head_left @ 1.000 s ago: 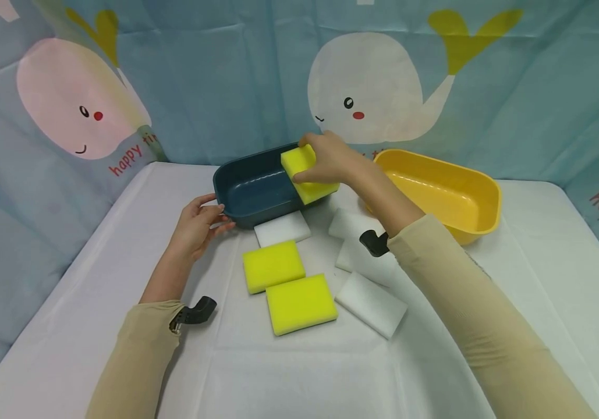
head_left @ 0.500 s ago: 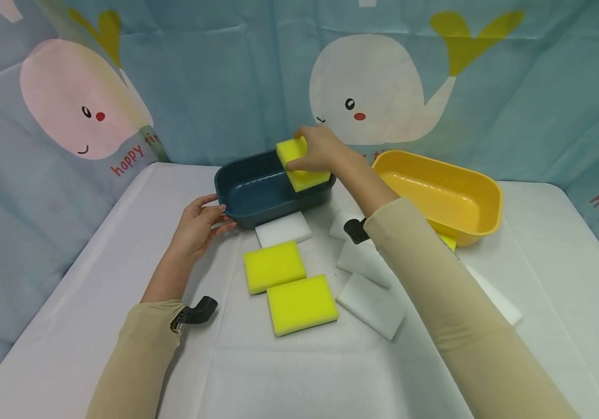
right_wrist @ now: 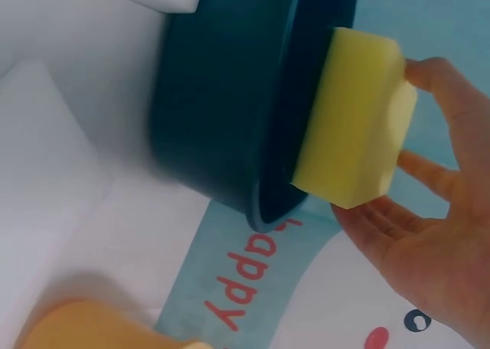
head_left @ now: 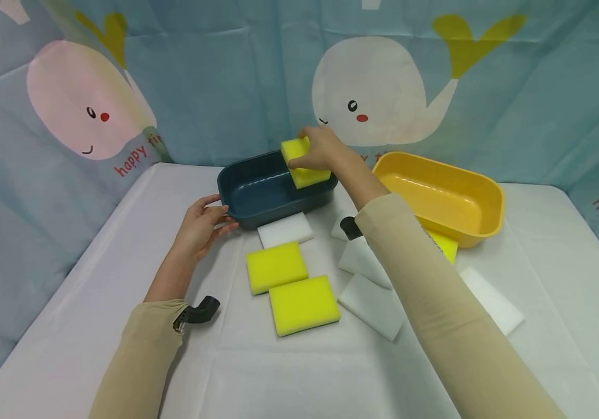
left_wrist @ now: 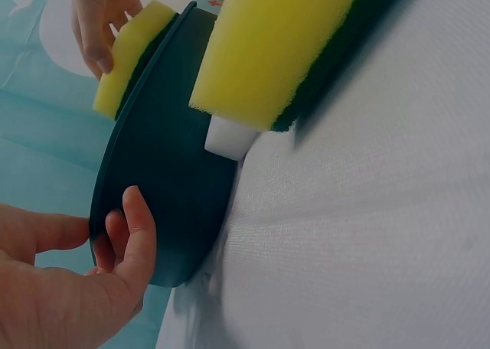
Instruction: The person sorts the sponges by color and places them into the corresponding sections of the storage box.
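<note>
My right hand (head_left: 325,152) holds a yellow sponge (head_left: 309,178) tilted at the right end of a dark blue plastic basin (head_left: 291,206). In the right wrist view, thumb and fingers grip the sponge (right_wrist: 356,119), which overlaps the basin's opening. My left hand (head_left: 201,228) pinches the basin's left end: in the left wrist view, the thumb lies at the rim and the curled fingers are against the outer wall (left_wrist: 172,188). A dark green scouring layer shows on the held sponge's underside (left_wrist: 142,64) there.
Two yellow sponges (head_left: 304,305) and a white sponge (head_left: 285,230) lie in front of the blue basin. Several more white sponges (head_left: 372,307) are to the right, partly under my right sleeve. A yellow basin (head_left: 479,233) stands at the right, with another yellow sponge (head_left: 447,245) before it.
My right hand has moved slightly left and back with the yellow sponge, further over the blue basin's opening, then stayed nearly still. The left hand keeps its place at the rim.
</note>
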`<state>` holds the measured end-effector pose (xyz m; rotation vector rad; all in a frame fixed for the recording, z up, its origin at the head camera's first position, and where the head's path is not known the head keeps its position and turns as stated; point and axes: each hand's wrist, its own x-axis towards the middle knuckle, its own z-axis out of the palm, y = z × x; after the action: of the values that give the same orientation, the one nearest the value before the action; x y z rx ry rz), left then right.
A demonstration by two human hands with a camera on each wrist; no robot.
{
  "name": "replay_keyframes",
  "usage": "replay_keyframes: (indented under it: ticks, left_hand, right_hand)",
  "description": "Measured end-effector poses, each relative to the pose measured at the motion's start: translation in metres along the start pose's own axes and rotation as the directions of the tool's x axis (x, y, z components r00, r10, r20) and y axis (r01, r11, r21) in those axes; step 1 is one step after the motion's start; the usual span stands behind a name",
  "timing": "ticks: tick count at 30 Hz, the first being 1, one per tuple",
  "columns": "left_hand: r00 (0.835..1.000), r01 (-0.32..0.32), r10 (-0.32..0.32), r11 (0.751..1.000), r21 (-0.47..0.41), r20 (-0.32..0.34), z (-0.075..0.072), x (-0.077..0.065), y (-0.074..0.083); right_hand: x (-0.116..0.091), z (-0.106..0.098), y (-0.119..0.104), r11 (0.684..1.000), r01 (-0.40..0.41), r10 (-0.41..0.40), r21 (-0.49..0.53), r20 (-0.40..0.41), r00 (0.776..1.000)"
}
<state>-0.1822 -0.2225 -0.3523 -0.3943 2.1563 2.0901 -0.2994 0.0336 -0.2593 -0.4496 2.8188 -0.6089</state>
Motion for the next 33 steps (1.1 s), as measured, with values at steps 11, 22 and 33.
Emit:
replay_keyframes:
  ticks: [11,22,33]
  left_hand:
    - [1.0,0.003,-0.003,1.0,-0.003,-0.01,0.003,0.004,-0.001]
    - [1.0,0.008,-0.008,1.0,-0.009,-0.007,0.005,0.005,-0.001]
    - [1.0,0.021,-0.021,1.0,-0.005,-0.008,0.004,0.005,0.0]
  right_hand:
    - [0.003,0.008,0.017,0.998,0.042,-0.041,0.052,-0.018,0.999]
    - [-0.001,0.011,0.026,0.986,0.108,-0.103,0.125,-0.05,0.993]
    - [-0.017,0.013,0.027,0.975,0.12,-0.112,0.188,-0.056,0.992]
